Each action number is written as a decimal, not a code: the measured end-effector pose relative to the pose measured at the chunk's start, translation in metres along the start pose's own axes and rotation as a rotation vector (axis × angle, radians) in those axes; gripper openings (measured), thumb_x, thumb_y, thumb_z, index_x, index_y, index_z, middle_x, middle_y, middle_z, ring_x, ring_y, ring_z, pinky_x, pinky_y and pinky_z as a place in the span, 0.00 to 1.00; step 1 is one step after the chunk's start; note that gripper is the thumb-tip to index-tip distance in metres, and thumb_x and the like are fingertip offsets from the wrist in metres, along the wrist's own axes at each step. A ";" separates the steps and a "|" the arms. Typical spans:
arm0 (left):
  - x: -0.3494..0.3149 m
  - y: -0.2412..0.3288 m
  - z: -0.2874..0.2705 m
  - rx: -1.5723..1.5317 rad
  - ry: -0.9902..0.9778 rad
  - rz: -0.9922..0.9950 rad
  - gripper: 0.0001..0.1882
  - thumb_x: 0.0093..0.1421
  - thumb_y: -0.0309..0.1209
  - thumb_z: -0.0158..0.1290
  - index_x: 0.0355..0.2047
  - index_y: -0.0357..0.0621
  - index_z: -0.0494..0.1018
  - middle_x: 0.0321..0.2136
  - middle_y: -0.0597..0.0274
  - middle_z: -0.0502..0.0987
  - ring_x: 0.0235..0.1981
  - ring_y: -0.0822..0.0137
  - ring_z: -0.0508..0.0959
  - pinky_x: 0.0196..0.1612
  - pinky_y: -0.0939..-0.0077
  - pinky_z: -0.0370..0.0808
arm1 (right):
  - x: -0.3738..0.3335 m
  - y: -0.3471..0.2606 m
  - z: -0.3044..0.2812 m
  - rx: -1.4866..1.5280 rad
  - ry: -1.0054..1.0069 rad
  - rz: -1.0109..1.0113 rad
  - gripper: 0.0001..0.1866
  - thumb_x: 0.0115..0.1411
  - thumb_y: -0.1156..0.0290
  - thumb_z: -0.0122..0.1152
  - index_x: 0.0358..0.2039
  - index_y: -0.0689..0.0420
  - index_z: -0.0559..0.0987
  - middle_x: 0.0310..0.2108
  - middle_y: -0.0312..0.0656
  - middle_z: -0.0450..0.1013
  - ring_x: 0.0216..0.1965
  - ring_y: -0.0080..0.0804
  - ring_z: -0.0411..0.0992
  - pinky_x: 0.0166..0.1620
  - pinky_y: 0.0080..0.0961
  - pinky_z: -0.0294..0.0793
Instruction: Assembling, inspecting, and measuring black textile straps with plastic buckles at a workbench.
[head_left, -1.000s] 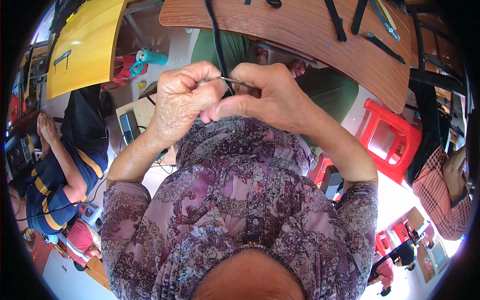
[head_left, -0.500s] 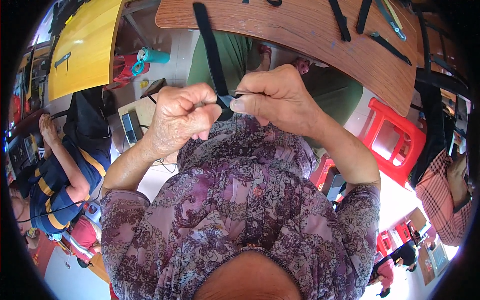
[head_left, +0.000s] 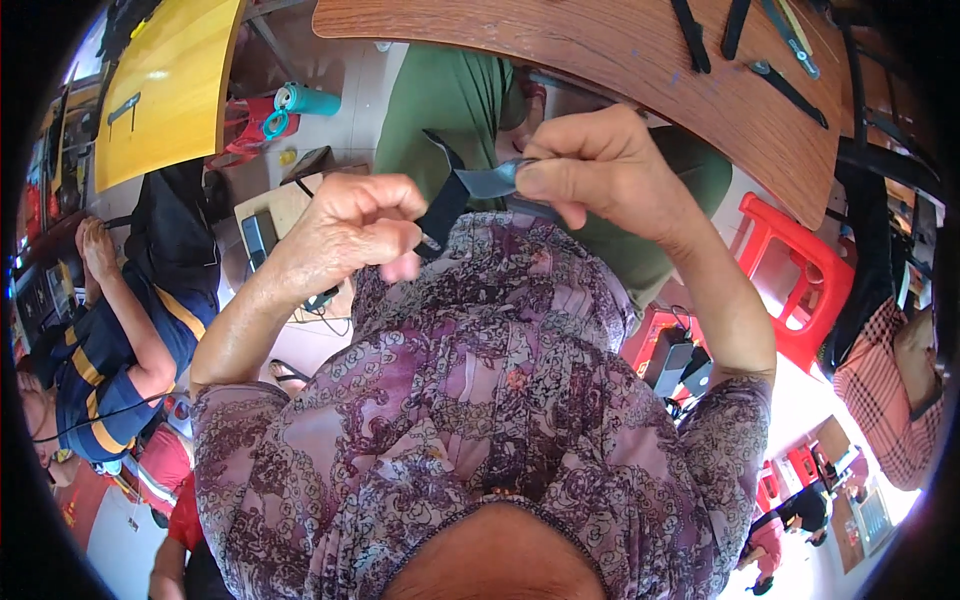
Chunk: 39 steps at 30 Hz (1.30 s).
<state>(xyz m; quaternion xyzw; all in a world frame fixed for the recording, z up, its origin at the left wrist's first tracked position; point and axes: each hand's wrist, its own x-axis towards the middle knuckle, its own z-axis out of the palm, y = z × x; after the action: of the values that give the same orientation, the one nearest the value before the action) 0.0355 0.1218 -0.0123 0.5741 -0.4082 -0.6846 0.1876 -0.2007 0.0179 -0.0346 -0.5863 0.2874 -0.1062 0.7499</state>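
A black fabric strap with a shiny grey-blue strip stretches between my hands above my lap, bent and twisted. My left hand pinches the strap's lower end between thumb and curled fingers, where a small pale bit shows at the fingertips. On the other side, my right hand grips the shiny strip between thumb and forefinger. A dark free end of the strap sticks up between the hands. How the strip joins the strap is too small to tell.
Several black straps and a slim grey-and-yellow tool lie on the brown table ahead. A yellow table, turquoise bottle and seated person are left. A red stool and another person are right.
My hands have moved apart, the right one up and to the right. The strap, which stood long and straight upward, is now bent between them, with more shiny strip showing.
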 end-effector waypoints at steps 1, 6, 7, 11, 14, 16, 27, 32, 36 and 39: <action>0.005 -0.004 0.003 -0.069 -0.035 0.054 0.06 0.55 0.24 0.50 0.30 0.32 0.71 0.20 0.60 0.75 0.21 0.76 0.74 0.24 0.84 0.70 | -0.001 0.001 0.005 0.002 -0.013 -0.003 0.08 0.53 0.73 0.58 0.19 0.61 0.76 0.11 0.31 0.65 0.13 0.13 0.62 0.18 0.15 0.57; 0.024 0.002 0.010 -0.269 -0.082 0.029 0.19 0.54 0.34 0.57 0.40 0.29 0.70 0.30 0.54 0.77 0.30 0.71 0.76 0.36 0.80 0.73 | -0.001 0.008 0.025 -0.050 -0.113 -0.095 0.07 0.55 0.72 0.56 0.23 0.59 0.78 0.11 0.32 0.65 0.14 0.14 0.62 0.18 0.18 0.59; 0.029 0.001 0.015 -0.280 -0.066 0.037 0.19 0.56 0.36 0.56 0.37 0.29 0.71 0.26 0.53 0.77 0.25 0.70 0.76 0.31 0.80 0.73 | 0.000 0.011 0.026 -0.108 -0.119 -0.222 0.06 0.55 0.72 0.55 0.24 0.58 0.78 0.11 0.33 0.65 0.14 0.15 0.62 0.18 0.19 0.60; 0.030 0.002 0.017 -0.245 -0.097 0.054 0.13 0.61 0.32 0.50 0.29 0.31 0.71 0.16 0.57 0.75 0.14 0.73 0.73 0.18 0.81 0.69 | -0.006 0.006 0.017 -0.056 -0.138 -0.160 0.07 0.54 0.70 0.60 0.23 0.60 0.78 0.12 0.34 0.66 0.15 0.16 0.63 0.19 0.19 0.61; 0.016 0.001 0.025 -0.087 0.081 0.084 0.11 0.61 0.30 0.49 0.30 0.31 0.71 0.16 0.59 0.74 0.15 0.75 0.72 0.17 0.84 0.68 | -0.018 0.003 0.011 -0.005 -0.025 -0.027 0.10 0.53 0.69 0.63 0.25 0.64 0.75 0.17 0.32 0.70 0.19 0.16 0.67 0.23 0.16 0.65; 0.009 0.000 0.040 -0.069 0.216 0.139 0.08 0.60 0.27 0.49 0.31 0.32 0.70 0.17 0.61 0.73 0.16 0.76 0.72 0.17 0.85 0.68 | -0.026 -0.002 0.018 -0.148 0.171 -0.025 0.14 0.48 0.68 0.69 0.27 0.64 0.75 0.19 0.33 0.72 0.20 0.16 0.68 0.24 0.16 0.67; -0.019 -0.002 0.035 0.120 0.111 0.220 0.05 0.58 0.24 0.52 0.31 0.32 0.74 0.15 0.67 0.72 0.12 0.81 0.71 0.14 0.88 0.64 | -0.028 0.035 0.053 -0.686 0.157 -0.556 0.05 0.49 0.77 0.56 0.23 0.60 0.68 0.18 0.45 0.67 0.21 0.46 0.69 0.24 0.36 0.66; -0.051 0.023 -0.011 0.225 0.123 0.395 0.07 0.56 0.25 0.54 0.29 0.31 0.75 0.12 0.66 0.72 0.12 0.80 0.71 0.13 0.89 0.64 | -0.072 0.002 -0.021 -0.867 0.472 -0.685 0.04 0.42 0.78 0.58 0.21 0.57 0.74 0.19 0.44 0.70 0.23 0.43 0.71 0.24 0.36 0.68; -0.046 0.015 -0.015 0.227 0.041 0.414 0.08 0.56 0.27 0.54 0.27 0.32 0.74 0.15 0.65 0.73 0.13 0.78 0.73 0.15 0.85 0.67 | -0.091 -0.008 -0.026 -0.823 0.531 -0.576 0.03 0.46 0.78 0.60 0.23 0.58 0.75 0.20 0.45 0.69 0.23 0.47 0.70 0.25 0.35 0.68; -0.023 0.018 -0.008 0.473 -0.048 0.256 0.06 0.53 0.25 0.55 0.29 0.35 0.73 0.15 0.63 0.72 0.15 0.73 0.74 0.18 0.80 0.70 | -0.091 0.000 -0.014 -0.784 0.474 -0.478 0.05 0.50 0.81 0.61 0.30 0.64 0.76 0.24 0.48 0.73 0.25 0.44 0.74 0.27 0.30 0.71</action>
<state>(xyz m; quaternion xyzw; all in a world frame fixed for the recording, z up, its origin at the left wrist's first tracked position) 0.0456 0.1248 0.0165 0.5290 -0.6306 -0.5543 0.1236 -0.2827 0.0519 -0.0088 -0.8325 0.3258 -0.2888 0.3428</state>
